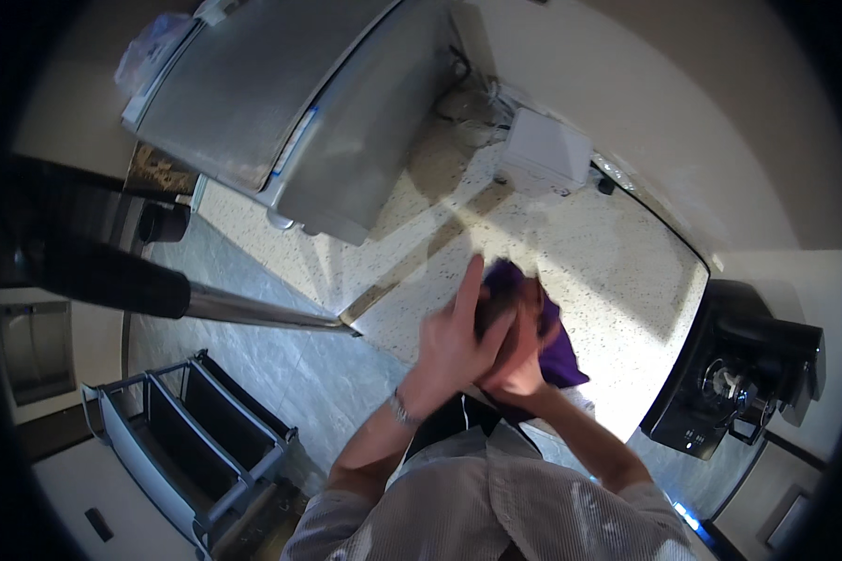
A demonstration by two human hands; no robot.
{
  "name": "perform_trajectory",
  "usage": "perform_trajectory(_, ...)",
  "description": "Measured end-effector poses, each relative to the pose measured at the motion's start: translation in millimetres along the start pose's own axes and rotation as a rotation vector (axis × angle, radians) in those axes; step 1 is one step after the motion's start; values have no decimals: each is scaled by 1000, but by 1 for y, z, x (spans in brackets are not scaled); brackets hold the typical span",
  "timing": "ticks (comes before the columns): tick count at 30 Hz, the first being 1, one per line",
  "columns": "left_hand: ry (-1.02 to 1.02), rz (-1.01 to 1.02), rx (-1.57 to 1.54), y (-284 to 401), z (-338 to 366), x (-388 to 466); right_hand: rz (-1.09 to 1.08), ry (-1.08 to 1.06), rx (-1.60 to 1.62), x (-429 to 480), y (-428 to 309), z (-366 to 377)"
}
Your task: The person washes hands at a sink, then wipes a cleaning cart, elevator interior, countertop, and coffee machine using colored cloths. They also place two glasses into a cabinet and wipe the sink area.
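In front of my body, my left hand point(452, 343) and my right hand point(523, 361) are pressed close together above a speckled tabletop point(526, 259). A purple cloth point(560, 350) is bunched in my right hand and hangs down along its outer side. My left hand lies against the bunch, with its index finger stretched out and its thumb bent across. Between the palms something dark shows, too blurred to tell whether it is a fold of cloth or another thing. A metal watch band point(401, 408) circles my left wrist.
A large grey metal appliance point(365, 161) stands at the back left of the tabletop, a white box point(547, 151) near the wall. A metal pole point(252, 308) with a black grip crosses the left. A compartmented fabric hamper point(182, 435) stands lower left, a black machine point(716, 379) at right.
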State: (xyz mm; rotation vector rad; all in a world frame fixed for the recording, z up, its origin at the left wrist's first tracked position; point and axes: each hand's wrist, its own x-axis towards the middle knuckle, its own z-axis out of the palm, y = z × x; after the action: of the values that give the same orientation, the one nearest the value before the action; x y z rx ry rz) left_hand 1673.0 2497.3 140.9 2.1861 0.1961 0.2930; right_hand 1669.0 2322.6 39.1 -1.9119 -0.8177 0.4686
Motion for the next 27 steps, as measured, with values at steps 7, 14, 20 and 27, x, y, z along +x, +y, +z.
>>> perform_trajectory(7,216,-353,75,-27,-73,-122,-145,134,-577,213,-11,44)
perform_trajectory(14,450,-424,145,-97,-129,-89,-358,-378,-531,94,-23,42)
perform_trajectory(20,308,-501,147,-125,-133,-62,-105,-558,-614,-53,-28,-29)
perform_trajectory(27,914,-707,-329,-164,-224,-256,-245,-496,-654,-45,-23,9)
